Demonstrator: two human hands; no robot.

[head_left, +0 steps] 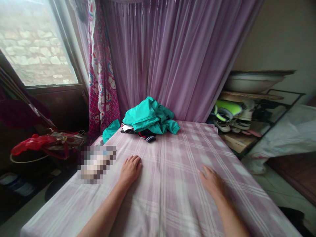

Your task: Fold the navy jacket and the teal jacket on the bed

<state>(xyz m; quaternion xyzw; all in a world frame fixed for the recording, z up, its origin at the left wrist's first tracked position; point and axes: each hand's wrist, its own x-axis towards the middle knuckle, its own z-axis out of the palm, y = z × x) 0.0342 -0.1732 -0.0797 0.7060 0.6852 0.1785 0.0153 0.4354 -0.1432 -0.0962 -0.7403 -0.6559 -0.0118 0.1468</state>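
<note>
My left hand [131, 168] lies palm down on the plaid sheet [170, 174], its fingers bent a little and slightly apart, holding nothing. Farther right, my right hand [211, 179] is at the sheet too, somewhat blurred, with fingers spread and nothing in it. Beyond both hands, a heap of teal cloth [148, 115] rests at the far end of the bed. From under it a dark striped cuff [149, 136] and a bit of white fabric stick out. Neither hand touches the heap.
Purple curtains [168, 59] hang behind the bed. On the right stands a rack with shoes [239, 125] and a basin [254, 82], beside a plastic bag [286, 131]. A pixelated patch covers the left edge. Red plastic [37, 143] lies left, below the window.
</note>
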